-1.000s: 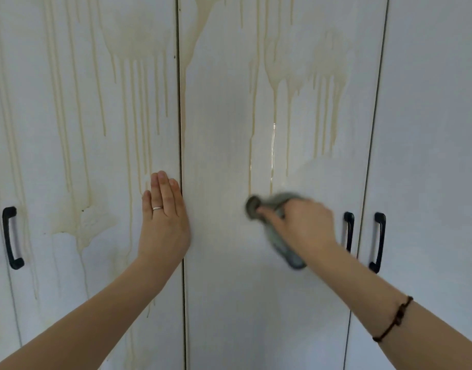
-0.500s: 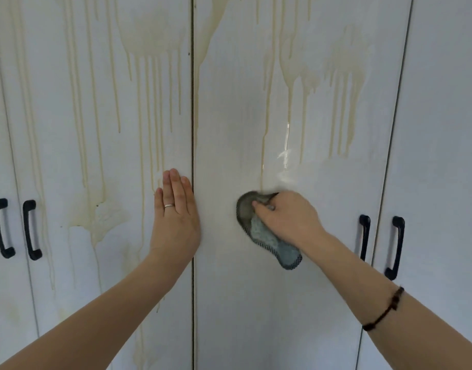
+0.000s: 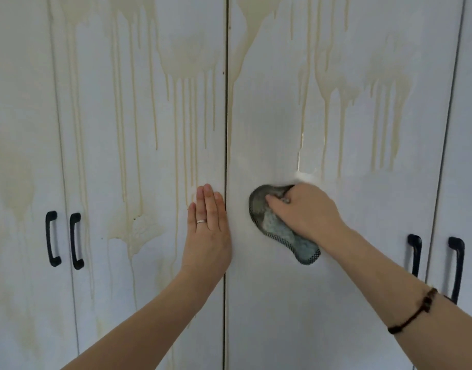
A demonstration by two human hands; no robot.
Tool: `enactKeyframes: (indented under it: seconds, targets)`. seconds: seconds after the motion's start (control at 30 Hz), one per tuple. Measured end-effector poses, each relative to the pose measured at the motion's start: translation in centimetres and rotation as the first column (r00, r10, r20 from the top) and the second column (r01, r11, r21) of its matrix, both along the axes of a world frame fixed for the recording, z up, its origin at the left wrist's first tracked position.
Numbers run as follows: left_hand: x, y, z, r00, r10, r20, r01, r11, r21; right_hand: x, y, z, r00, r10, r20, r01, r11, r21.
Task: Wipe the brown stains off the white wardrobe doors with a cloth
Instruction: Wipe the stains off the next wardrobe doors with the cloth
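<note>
White wardrobe doors fill the view. Brown drip stains (image 3: 188,84) run down the left-centre door (image 3: 138,263), and more brown stains (image 3: 336,84) streak the upper part of the right-centre door (image 3: 277,316). My right hand (image 3: 307,212) grips a grey-blue cloth (image 3: 280,231) and presses it against the right-centre door, just below the ends of the drips. The door surface below the cloth looks white. My left hand (image 3: 206,231) lies flat with straight fingers on the left-centre door, right beside the gap between the two doors.
Two black handles (image 3: 65,240) sit at the left, where the far-left door meets the left-centre door. Two more black handles (image 3: 435,260) sit at the right, partly behind my right forearm. A faint stain patch (image 3: 16,188) marks the far-left door.
My right hand slid the cloth leftward and slightly up on the right-centre door. The view shifted left, bringing both left handles into sight. My left hand stayed flat in place.
</note>
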State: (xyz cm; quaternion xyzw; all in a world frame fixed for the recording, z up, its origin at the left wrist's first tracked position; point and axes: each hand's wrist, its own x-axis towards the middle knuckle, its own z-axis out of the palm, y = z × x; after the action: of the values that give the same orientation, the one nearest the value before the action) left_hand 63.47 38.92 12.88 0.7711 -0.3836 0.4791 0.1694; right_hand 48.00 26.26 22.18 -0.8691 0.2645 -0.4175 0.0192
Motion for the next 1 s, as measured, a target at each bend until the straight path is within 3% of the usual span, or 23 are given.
enactKeyframes:
  seconds: [0.1, 0.17, 0.27, 0.43, 0.53, 0.67, 0.8, 0.93, 1.0]
  targets:
    - [0.4, 0.1, 0.0, 0.999, -0.036, 0.019, 0.037, 0.999, -0.021, 1.5, 1.3, -5.5, 0.961, -0.047, -0.272, 0.011, 0.991, -0.134]
    - [0.6, 0.5, 0.1, 0.998, -0.037, 0.051, 0.037, 0.999, -0.002, 2.1, 1.4, -5.7, 0.951, -0.035, -0.308, 0.002, 0.994, -0.107]
    - [1.0, 1.3, 0.4, 0.994, -0.063, 0.093, 0.056, 0.996, 0.071, 2.9, 1.4, -1.2, 0.982, 0.025, -0.186, -0.021, 0.999, 0.028]
    - [1.9, 3.4, 2.9, 0.974, -0.195, 0.114, 0.178, 0.973, 0.149, 5.9, 2.8, 7.2, 0.967, -0.093, 0.239, 0.117, 0.989, -0.088]
    - [2.2, 4.5, 5.1, 0.947, -0.296, 0.122, 0.284, 0.952, 0.11, 7.8, 4.6, 5.8, 0.946, -0.195, 0.258, 0.266, 0.924, -0.276]
    - [2.5, 5.8, 7.3, 0.921, -0.37, 0.119, 0.372, 0.928, 0.012, 8.3, 5.7, 0.1, 0.967, -0.188, 0.17, 0.246, 0.855, -0.457]
    - [2.9, 6.6, 9.0, 0.897, -0.414, 0.159, 0.415, 0.909, 0.022, 7.8, 4.5, 2.7, 0.959, -0.236, 0.154, 0.28, 0.855, -0.437]
    - [2.8, 6.7, 11.2, 0.895, -0.42, 0.147, 0.423, 0.906, 0.017, 7.9, 4.5, 12.7, 0.885, -0.219, 0.41, 0.348, 0.897, -0.273]
    - [2.9, 6.6, 11.8, 0.886, -0.437, 0.156, 0.439, 0.898, 0.017, 8.3, 4.8, 14.9, 0.87, -0.221, 0.441, 0.365, 0.89, -0.273]
